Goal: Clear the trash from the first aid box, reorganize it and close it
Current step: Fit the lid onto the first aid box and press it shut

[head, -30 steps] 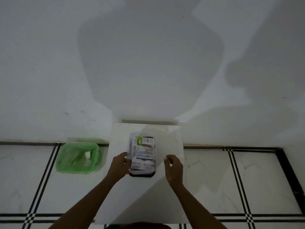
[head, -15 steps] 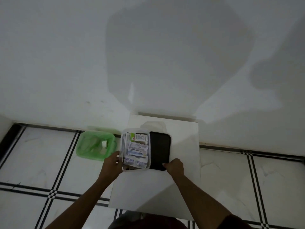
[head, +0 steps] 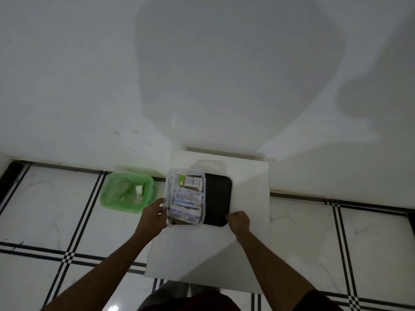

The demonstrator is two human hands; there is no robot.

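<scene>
A clear plastic first aid box (head: pixel 168 187) stands open on a small white table (head: pixel 247 180), packed with medicine cartons and bandage packets (head: pixel 187 198). Its black lid (head: pixel 217 198) lies flat on the table, touching the box's right side. My left hand (head: pixel 152 217) grips the box's near left corner. My right hand (head: pixel 239 222) pinches the lid's near right corner.
A bin lined with a green bag (head: pixel 126 191) sits on the tiled floor left of the table, with white scraps inside. A white wall rises right behind the table. My legs are just below the table's near edge.
The box moved left off the black lid, which now lies uncovered to its right. My right hand went to the lid's corner. The view shifted left.
</scene>
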